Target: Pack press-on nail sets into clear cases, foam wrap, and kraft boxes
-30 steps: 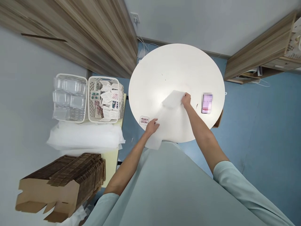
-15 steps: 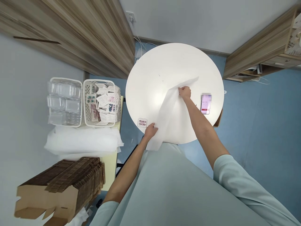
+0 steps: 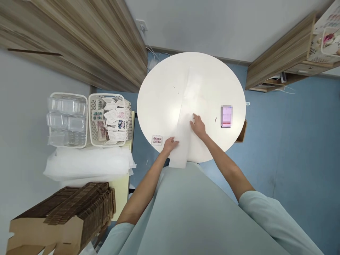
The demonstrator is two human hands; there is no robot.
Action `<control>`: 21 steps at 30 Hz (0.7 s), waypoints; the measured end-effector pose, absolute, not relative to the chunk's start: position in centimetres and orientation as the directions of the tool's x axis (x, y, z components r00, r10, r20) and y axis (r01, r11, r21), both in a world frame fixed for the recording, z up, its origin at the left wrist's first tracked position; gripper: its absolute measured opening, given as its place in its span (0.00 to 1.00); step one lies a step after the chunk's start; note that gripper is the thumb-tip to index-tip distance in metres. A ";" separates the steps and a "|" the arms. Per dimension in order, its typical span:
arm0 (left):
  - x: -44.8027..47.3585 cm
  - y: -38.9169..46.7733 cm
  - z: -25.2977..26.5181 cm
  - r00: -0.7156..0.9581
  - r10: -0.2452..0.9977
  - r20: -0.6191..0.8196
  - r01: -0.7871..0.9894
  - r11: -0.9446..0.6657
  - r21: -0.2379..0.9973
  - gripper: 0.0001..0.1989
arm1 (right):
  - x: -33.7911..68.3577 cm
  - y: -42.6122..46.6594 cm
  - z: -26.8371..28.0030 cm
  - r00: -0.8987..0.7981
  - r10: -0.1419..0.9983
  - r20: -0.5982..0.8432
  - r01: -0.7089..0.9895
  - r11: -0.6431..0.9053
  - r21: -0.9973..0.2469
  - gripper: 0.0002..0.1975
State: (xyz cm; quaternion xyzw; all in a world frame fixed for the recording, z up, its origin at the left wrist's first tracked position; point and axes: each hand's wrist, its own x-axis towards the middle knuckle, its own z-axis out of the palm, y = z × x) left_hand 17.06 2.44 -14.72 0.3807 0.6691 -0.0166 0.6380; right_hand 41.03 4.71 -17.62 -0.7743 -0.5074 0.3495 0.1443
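Observation:
A white, translucent packing sheet (image 3: 182,148) lies as a long narrow strip across the round white table (image 3: 156,95), its near end hanging past the front edge by my shirt. At the strip's left edge is my left hand (image 3: 170,144), thumb and fingers apart, fingertips touching or very near the sheet. My right hand (image 3: 199,127) is open over the strip's right side, fingers spread, with nothing gripped. Just left of my left hand sits a small clear case of press-on nails (image 3: 157,140). Toward the table's right side lies a phone (image 3: 226,117) with its screen lit.
Left of me, a side table (image 3: 120,198) bears a basket of clear plastic boxes (image 3: 69,120), a basket of small packs (image 3: 113,117), a pile of white wrap sheets (image 3: 87,163) and stacked flat cardboard boxes (image 3: 77,205). Wooden cabinets (image 3: 281,53) stand at the back right.
My right hand has let go of the sheet's raised edge and come down toward me. The sheet now lies flatter and straighter. My left hand stays by its left edge.

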 end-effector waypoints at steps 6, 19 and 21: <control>18.4 3.6 -14.1 0.175 0.506 -0.844 0.467 0.712 0.524 0.27 | 38.0 -7.1 -16.3 0.038 0.945 -0.324 0.792 -0.226 -0.567 0.33; 19.0 2.9 -13.7 0.238 0.513 -0.825 0.643 0.553 0.530 0.27 | 35.9 -12.0 -14.0 0.003 0.968 -0.249 0.775 -0.160 -0.611 0.33; 18.8 2.4 -13.9 0.209 0.565 -0.798 0.746 0.436 0.504 0.29 | 36.1 -11.8 -13.8 0.005 0.963 -0.269 0.763 -0.178 -0.622 0.29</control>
